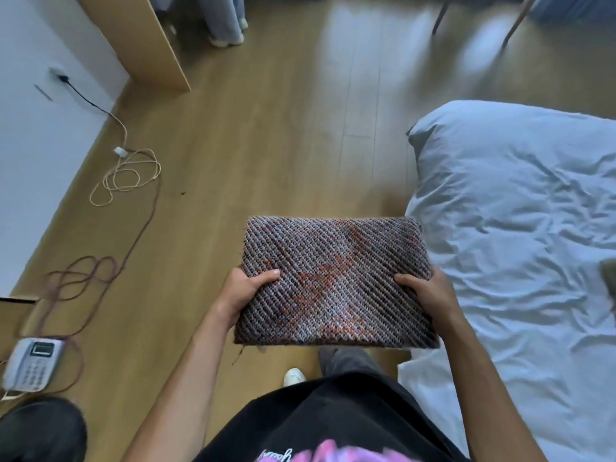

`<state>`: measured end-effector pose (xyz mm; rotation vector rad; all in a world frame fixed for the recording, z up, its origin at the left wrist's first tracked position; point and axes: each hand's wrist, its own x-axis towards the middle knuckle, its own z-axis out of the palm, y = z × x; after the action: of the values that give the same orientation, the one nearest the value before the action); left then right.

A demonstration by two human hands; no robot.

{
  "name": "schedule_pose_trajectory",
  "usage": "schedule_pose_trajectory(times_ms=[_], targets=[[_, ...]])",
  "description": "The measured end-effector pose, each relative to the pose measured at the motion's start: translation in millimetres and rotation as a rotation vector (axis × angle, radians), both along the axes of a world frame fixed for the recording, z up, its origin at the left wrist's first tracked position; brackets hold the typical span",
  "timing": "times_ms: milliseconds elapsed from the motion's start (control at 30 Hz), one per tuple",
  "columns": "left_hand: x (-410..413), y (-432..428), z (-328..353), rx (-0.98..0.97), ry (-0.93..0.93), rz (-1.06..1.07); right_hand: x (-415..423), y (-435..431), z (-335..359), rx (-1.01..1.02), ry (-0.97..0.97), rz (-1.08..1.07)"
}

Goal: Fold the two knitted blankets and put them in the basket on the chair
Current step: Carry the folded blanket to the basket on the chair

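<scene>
Reaches forward with both bare forearms. Grips the folded blanket [336,281] at its 9 o'clock edge with the left hand [248,288], at 3 o'clock with the right hand [423,291], thumbs on top.

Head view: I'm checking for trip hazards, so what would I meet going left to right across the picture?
Telephone → coiled cream cable → left hand → folded knitted blanket → right hand → bed.

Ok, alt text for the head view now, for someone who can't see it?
A person holds a folded knitted blanket flat, left hand and right hand gripping its side edges. Pale blue bedding lies to the right; cables and a phone lie on the wooden floor at left.
</scene>
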<state>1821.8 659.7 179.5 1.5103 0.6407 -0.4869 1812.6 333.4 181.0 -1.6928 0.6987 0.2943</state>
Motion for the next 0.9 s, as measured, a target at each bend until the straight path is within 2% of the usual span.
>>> schedule_pose_trajectory(times_ms=[300,533,900], targets=[[197,-44,9,0.021,-0.013,-0.046,179,-39,2,0.036,-0.016,-0.063],[324,-69,16,0.030,-0.017,-0.108,287,-65,7,0.029,0.004,-0.116],[570,-95,-11,0.022,0.017,-0.228,500,-84,-8,-0.034,0.021,-0.226]])
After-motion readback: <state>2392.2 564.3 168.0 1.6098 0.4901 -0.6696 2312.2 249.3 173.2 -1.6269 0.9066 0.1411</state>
